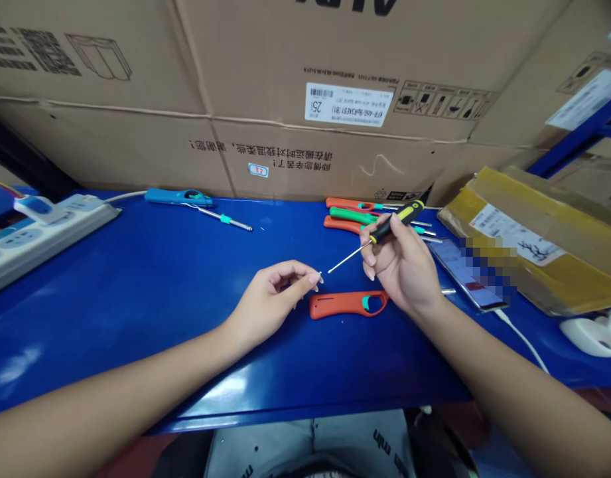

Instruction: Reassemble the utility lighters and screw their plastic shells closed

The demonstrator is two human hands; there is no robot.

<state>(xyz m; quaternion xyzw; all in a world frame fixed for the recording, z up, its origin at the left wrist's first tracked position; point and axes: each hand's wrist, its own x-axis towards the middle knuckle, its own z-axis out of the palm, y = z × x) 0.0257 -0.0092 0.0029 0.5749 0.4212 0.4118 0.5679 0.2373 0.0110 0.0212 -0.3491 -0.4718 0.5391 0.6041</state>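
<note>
My right hand grips a screwdriver with a black and yellow handle, its thin shaft slanting down to the left. Close to the screwdriver's tip, my left hand pinches a tiny light-coloured piece, perhaps a screw, between thumb and forefinger; it is too small to name. Below the hands an orange gas lighter with a teal trigger lies on the blue table, its metal tube partly hidden under my right wrist. Behind my right hand rest several more lighters, among them a green lighter.
A blue lighter lies at the back left beside a white power strip. On the right are a phone with a cable, a yellow-taped package and a white earphone case. A large cardboard box walls the back.
</note>
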